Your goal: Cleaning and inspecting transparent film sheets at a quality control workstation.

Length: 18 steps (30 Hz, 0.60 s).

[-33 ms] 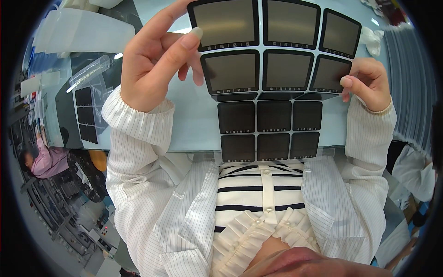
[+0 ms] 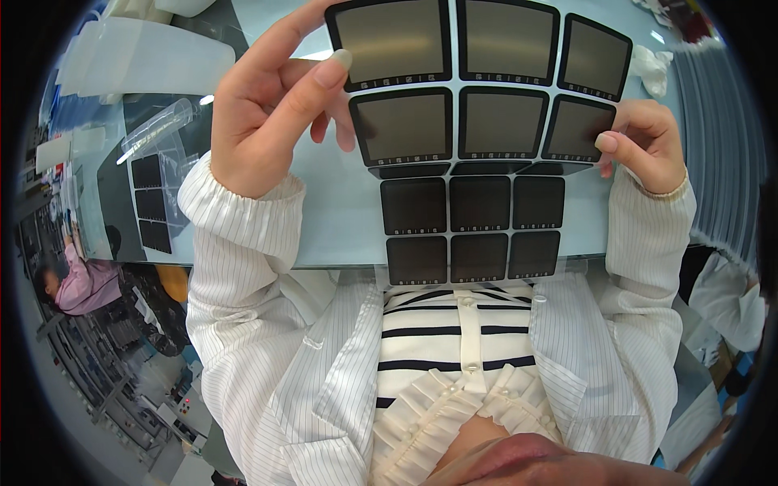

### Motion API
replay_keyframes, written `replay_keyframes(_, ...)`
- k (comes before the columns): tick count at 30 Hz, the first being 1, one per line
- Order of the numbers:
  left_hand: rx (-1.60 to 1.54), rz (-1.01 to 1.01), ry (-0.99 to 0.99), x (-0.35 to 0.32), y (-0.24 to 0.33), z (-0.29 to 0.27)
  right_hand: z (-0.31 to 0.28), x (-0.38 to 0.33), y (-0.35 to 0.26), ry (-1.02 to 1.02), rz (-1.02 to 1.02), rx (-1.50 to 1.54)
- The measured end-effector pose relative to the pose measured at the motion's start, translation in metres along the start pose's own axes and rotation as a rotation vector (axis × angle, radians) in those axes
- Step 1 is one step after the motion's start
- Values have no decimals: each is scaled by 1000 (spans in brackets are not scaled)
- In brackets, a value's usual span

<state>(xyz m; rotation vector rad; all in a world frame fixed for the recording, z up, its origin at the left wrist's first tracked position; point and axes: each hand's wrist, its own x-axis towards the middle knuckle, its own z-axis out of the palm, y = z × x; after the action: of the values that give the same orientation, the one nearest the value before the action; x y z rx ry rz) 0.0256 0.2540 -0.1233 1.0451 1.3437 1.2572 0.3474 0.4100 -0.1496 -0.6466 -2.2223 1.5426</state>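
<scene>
My left hand (image 2: pixel 271 113) pinches the left edge of a clear sheet bearing rows of dark, black-bordered rectangular panels (image 2: pixel 405 125), its thumb on the near face and fingers behind. At the lower right corner of that sheet, my right hand (image 2: pixel 647 150) grips with thumb in front and fingers curled behind. The sheet is raised and tilted above the table; its top runs out of view. Below it, nearer my body, a second clear sheet with similar dark panels (image 2: pixel 480 204) lies at the table's near edge, partly overhanging it.
The pale glossy table (image 2: pixel 332 223) lies beneath. At left are dark panels (image 2: pixel 150 204) beside clear film and a translucent white sheet (image 2: pixel 146 57). To the right stand a tall stack of thin sheets (image 2: pixel 713 154) and crumpled white tissue (image 2: pixel 651 71). A person in pink (image 2: pixel 89 283) is farther left.
The held sheet has shifted very slightly to the left, with both hands moving along with it. Both grips look the same.
</scene>
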Motion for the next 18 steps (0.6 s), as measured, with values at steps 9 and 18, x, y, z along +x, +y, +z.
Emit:
replay_keyframes(9, 325, 383, -78, 17, -25, -28, 3, 0, -4, -3, 12, 30)
replay_keyframes(18, 302, 407, -68, 20, -23, -26, 1, -4, -13, -20, 40, 6)
